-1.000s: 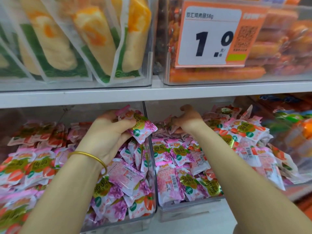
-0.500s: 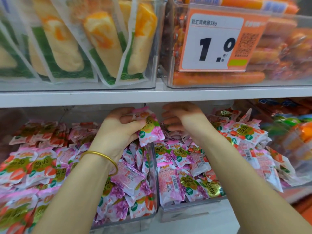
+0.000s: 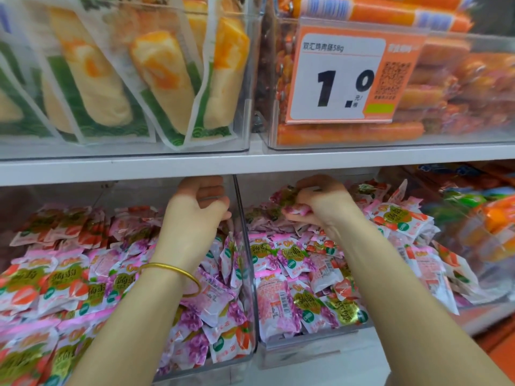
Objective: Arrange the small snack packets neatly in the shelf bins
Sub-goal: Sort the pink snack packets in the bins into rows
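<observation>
Two clear shelf bins stand side by side under the upper shelf board. The left bin is heaped with pink and purple snack packets. The right bin holds more pink packets. My right hand pinches a purple packet above the back of the right bin. My left hand, with a gold bangle on the wrist, hovers over the back of the left bin with loosely curled fingers and holds nothing.
The white shelf board lies just above both hands. On it stand a bin of bread packs and a bin of orange sausages with a price tag. More red and pink packets fill the far left; orange-green packs sit right.
The purple packet has passed from my left hand to my right hand, which now holds it over the right bin. My left hand has let go and its fingers have loosened.
</observation>
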Action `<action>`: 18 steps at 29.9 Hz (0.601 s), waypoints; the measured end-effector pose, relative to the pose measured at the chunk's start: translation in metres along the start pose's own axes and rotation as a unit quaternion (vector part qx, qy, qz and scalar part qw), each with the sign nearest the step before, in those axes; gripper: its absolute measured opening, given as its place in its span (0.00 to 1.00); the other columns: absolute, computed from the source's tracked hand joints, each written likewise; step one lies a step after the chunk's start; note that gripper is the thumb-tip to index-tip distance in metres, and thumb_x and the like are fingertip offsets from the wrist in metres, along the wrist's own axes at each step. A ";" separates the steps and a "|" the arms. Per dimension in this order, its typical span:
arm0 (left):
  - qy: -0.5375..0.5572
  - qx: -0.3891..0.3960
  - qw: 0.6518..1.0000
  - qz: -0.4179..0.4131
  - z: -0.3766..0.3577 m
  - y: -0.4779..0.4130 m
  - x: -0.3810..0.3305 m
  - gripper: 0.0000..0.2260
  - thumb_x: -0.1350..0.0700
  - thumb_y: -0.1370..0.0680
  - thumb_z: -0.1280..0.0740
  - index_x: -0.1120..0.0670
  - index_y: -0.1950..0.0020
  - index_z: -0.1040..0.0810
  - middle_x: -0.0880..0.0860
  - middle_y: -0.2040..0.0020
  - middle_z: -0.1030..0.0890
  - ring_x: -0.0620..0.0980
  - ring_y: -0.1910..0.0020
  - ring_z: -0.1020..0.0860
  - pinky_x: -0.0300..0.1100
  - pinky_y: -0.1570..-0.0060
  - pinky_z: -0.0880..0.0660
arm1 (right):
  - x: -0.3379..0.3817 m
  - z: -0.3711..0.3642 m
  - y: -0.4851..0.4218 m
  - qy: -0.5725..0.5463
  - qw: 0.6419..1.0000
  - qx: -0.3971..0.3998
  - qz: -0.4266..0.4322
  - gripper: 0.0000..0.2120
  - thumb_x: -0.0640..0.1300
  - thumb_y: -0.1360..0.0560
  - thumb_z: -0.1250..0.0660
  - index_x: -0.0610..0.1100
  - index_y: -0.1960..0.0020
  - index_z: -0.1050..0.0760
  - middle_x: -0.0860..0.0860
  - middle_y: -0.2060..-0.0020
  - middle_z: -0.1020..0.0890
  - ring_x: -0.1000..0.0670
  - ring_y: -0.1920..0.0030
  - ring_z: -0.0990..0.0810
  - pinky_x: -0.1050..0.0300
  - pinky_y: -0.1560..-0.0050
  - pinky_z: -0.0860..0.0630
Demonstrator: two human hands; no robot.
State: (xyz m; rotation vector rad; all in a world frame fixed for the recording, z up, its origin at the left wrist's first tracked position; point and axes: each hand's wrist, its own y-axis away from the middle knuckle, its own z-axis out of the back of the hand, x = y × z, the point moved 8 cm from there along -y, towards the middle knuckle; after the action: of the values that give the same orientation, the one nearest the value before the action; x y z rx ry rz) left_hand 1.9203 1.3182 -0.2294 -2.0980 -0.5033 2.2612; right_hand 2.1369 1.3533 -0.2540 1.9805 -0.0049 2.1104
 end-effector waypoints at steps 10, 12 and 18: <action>0.019 -0.032 0.999 -0.011 0.032 0.000 -0.008 0.09 0.69 0.25 0.36 0.56 0.52 0.25 0.52 0.56 0.21 0.47 0.60 0.20 0.34 0.61 0.20 | -0.003 -0.043 -0.009 0.452 0.884 0.038 0.109 0.21 0.28 0.26 0.44 0.39 0.37 0.24 0.43 0.38 0.23 0.41 0.39 0.24 0.51 0.39 0.26; 0.023 -0.046 0.999 -0.010 0.046 -0.002 -0.009 0.08 0.70 0.25 0.37 0.59 0.49 0.25 0.52 0.56 0.22 0.48 0.57 0.21 0.32 0.63 0.21 | -0.003 -0.053 -0.003 0.455 0.874 0.067 0.160 0.23 0.28 0.26 0.46 0.44 0.36 0.24 0.46 0.35 0.24 0.44 0.36 0.26 0.54 0.37 0.28; -0.004 -0.074 0.997 0.017 0.090 -0.003 -0.001 0.09 0.71 0.25 0.38 0.59 0.50 0.26 0.51 0.57 0.22 0.43 0.66 0.21 0.30 0.70 0.25 | -0.008 -0.064 0.004 0.462 0.863 0.086 0.187 0.23 0.28 0.28 0.44 0.44 0.40 0.21 0.46 0.37 0.22 0.44 0.36 0.26 0.57 0.36 0.29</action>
State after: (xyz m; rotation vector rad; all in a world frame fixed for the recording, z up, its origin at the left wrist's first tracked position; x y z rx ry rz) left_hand 1.8324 1.3013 -0.2237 -2.1802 -0.6609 2.3177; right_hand 2.0741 1.3593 -0.2659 0.8720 -0.0307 3.1985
